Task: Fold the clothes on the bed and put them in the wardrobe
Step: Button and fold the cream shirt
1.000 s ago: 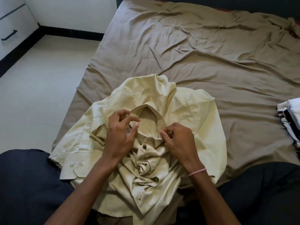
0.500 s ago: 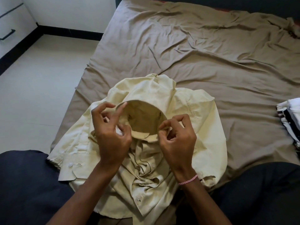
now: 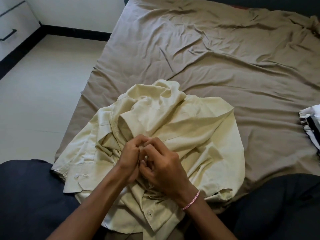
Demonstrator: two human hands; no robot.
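Observation:
A pale yellow button-up shirt (image 3: 199, 135) lies crumpled on the near edge of the bed (image 3: 225, 58), between my knees. My left hand (image 3: 130, 156) and my right hand (image 3: 164, 168) are pressed close together over the shirt's front near the collar. Both pinch the fabric there with curled fingers. The exact spot they hold is hidden between the fingers. A cuff with a white button (image 3: 76, 175) lies at the shirt's left side.
A rumpled brown sheet covers the bed. Folded white and dark clothes (image 3: 311, 123) sit at the right edge. My dark-trousered knees (image 3: 26, 196) flank the shirt. Pale floor (image 3: 43, 92) and a white drawer unit (image 3: 12, 19) lie to the left.
My hands were apart, holding the open collar on each side. They have come together at the middle, closing the collar opening, and the collar now lies collapsed.

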